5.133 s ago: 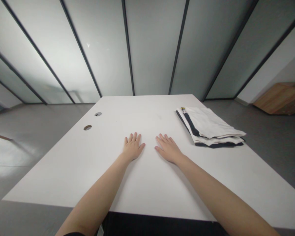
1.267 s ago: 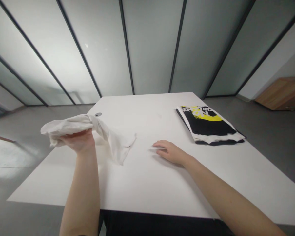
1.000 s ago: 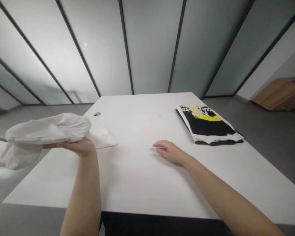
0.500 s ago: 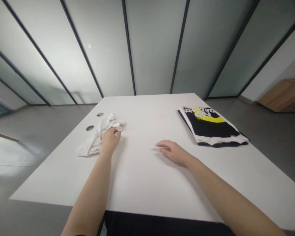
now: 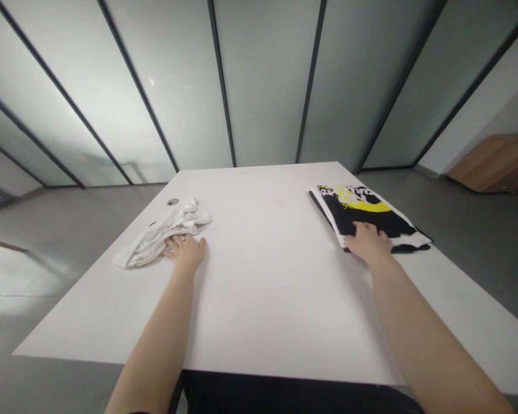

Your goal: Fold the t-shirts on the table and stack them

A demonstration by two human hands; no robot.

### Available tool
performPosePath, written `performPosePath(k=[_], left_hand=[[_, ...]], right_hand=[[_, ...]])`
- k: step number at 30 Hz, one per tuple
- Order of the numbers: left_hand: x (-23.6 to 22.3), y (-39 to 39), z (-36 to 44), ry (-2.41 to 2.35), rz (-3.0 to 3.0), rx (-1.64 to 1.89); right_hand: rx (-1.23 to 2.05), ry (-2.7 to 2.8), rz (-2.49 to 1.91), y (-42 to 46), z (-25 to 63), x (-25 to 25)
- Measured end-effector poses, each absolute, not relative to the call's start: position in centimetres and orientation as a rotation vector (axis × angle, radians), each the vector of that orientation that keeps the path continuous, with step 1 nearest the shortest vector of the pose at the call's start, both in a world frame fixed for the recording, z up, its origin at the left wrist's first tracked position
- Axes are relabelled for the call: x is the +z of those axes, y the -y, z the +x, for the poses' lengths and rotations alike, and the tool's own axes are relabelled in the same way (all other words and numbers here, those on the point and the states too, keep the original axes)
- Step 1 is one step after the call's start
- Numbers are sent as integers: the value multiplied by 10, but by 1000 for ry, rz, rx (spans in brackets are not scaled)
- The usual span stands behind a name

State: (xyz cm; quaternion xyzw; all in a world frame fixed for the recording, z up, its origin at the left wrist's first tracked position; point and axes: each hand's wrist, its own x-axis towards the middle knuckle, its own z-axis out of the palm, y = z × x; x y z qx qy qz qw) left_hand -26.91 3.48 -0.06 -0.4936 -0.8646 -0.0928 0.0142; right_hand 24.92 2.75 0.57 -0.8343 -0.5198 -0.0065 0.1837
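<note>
A crumpled white cloth (image 5: pixel 166 233) lies on the left part of the white table. My left hand (image 5: pixel 186 250) is at its near edge, fingers spread and touching it, holding nothing. On the right, folded garments (image 5: pixel 360 210) lie in a flat stack. The top piece is white with a black and yellow print, and a dark layer shows underneath. My right hand (image 5: pixel 370 241) is over the stack's near left edge. Its fingers are apart and slightly bent on the black print, with the thumb by the left corner.
The white table (image 5: pixel 263 299) has a round cable hole (image 5: pixel 172 202) near its left edge; a second hole is mostly covered by the cloth. Frosted glass panels (image 5: pixel 263 86) stand behind the table. A wooden cabinet (image 5: pixel 492 164) stands on the floor at far right.
My right hand has moved right, from over the table onto the folded garments. My left hand has spread its fingers and come off its pinch; the white cloth has shifted left and flattened.
</note>
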Motion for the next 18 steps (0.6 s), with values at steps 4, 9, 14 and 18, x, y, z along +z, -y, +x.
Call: performPosePath(k=[4,9,14,18], left_hand=[[1,-33,-251,2609,-1747,-277],[0,-26,-223,2339,-2173,-212],[-3,-21,-211,2003,-2600,-221],[1,-19,-211,1869,-2741,-367]], right_hand=[[-49,1476,-2366,-29,272,-5],[-169,1440,-2390,-30,268,-4],[-212,1462,-2416,-30,264,0],[-227,1453,-2390,-28,256,5]])
